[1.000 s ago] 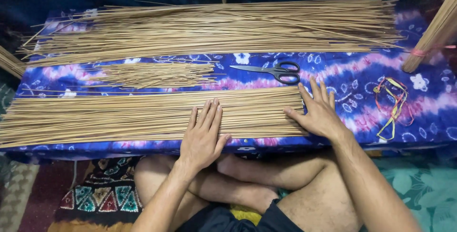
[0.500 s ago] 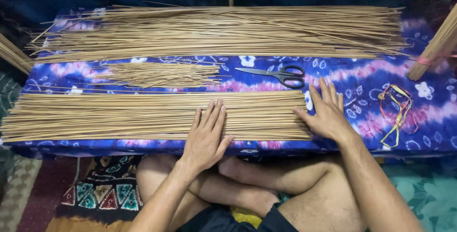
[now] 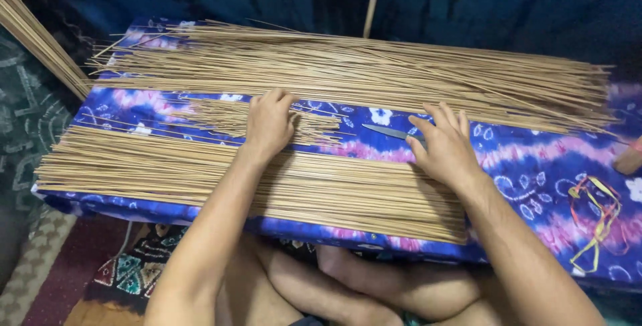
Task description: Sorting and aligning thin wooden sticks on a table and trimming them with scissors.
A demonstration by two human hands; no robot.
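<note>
- Tan, thin sticks lie in three groups on a low bench covered with blue and pink tie-dye cloth (image 3: 535, 185)
- left hand (image 3: 269, 124) lies palm down, fingers loosely spread, on the small pile of short sticks (image 3: 221, 113) in the middle, grasping nothing
- right hand (image 3: 444, 147) rests flat and relaxed over the handles of the scissors, whose grey blade (image 3: 384, 131) points left from under it
- near row of long sticks (image 3: 134, 169) runs under both forearms
- far heap of long sticks (image 3: 374, 72) lies along the back edge
- coloured rubber bands (image 3: 597, 213) sit at the right, well apart from the hands
</note>
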